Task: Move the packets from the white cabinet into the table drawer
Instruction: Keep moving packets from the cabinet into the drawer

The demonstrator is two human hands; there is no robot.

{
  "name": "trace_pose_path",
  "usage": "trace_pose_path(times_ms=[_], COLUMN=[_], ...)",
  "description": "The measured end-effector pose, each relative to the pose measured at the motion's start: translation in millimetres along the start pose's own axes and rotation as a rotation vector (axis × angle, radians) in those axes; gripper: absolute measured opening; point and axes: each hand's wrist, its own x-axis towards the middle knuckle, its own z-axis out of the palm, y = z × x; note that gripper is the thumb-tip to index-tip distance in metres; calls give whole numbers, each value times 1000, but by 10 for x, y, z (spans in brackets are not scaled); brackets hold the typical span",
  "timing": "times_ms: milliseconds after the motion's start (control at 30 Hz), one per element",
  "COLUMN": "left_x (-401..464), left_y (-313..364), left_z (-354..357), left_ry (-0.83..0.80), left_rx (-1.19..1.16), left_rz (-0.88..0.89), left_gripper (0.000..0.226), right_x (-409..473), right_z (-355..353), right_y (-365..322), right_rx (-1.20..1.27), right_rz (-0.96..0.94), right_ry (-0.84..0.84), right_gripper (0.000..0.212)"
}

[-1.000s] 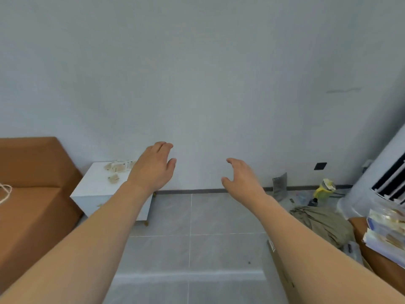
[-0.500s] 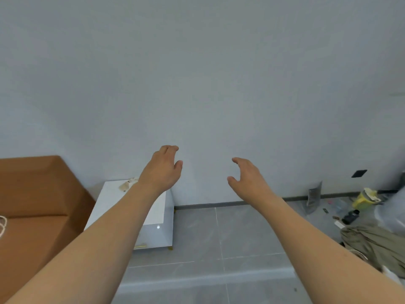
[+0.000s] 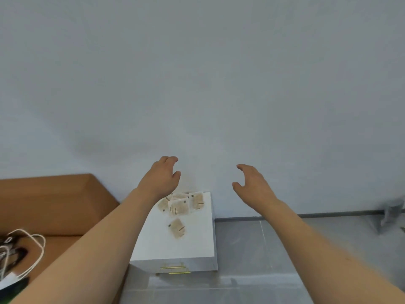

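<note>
The white cabinet now sits nearly centred below the hands, where half a second ago it lay off to the left, so the person has closed in on it. On its top the packets lie in a loose cluster at the back edge by the wall, with one stray packet nearer the front. The left hand hovers above that back cluster and the right hand beyond the cabinet's right side, both empty with loosely curled fingers (nothing picked up yet). Grasping looks next; no table drawer is in view.
</note>
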Motion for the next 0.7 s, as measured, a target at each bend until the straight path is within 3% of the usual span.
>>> trace_pose_path(times_ms=[200, 433, 567, 700], left_x=[856, 1695, 2024, 2295], left_y=[-1225, -2339, -2685, -2786], left_z=[263, 1802, 2909, 3758], left_ry=[-185, -466, -556, -486], left_rx=[-76, -91, 58, 219], left_rz=[-65, -115, 35, 210], left_gripper=[46, 40, 47, 64], right_x=[774, 1395, 1529, 1601], right_z=[1133, 3069, 4093, 4836], right_y=[-373, -60, 376, 731], right_rx=[58, 22, -53, -131], right_rz=[163, 370, 465, 548], right_ry=[-64, -255, -372, -396], right_gripper=[61, 60, 53, 56])
